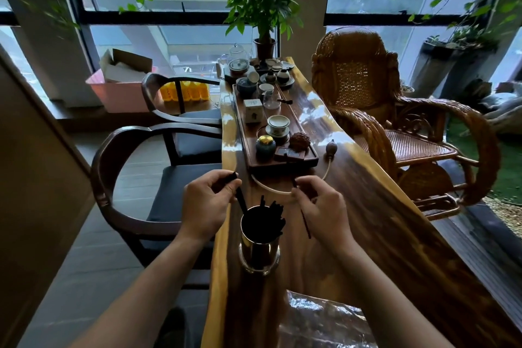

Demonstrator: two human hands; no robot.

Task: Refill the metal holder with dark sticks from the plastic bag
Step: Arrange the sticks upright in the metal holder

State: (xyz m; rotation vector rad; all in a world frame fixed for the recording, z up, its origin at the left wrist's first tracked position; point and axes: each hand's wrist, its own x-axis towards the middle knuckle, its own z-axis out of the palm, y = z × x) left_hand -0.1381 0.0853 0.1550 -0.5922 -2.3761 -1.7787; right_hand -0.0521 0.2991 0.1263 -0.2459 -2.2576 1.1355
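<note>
The metal holder [258,246] looks nearly full; my left hand [209,203] and right hand [322,206] each pinch more dark sticks [306,222] to add.

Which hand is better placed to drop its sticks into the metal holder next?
Left, probably. The left hand grips dark sticks whose lower end sits at the mouth of the metal holder; the right hand pinches one thin stick, off to the side.

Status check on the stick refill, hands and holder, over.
Left hand grips dark sticks, tips at rim of metal holder. Right hand pinches one thin stick beside it. Plastic bag lies nearer; nothing blocking.
</note>
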